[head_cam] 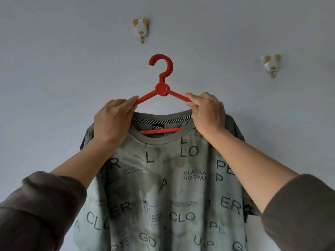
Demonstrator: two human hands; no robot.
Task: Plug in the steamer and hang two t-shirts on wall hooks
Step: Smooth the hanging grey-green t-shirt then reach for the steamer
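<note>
Both hands, left (110, 120) and right (208, 113), pinch the hanger (161, 89); t-shirt (163, 187) hem cut off.

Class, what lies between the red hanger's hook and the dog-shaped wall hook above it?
Only bare wall separates hanger hook from wall hook, per head view.

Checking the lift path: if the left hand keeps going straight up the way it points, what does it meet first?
Nothing close: above the left hand is bare wall; the dog-shaped hook lies up and right of it. Depth unclear.
</note>
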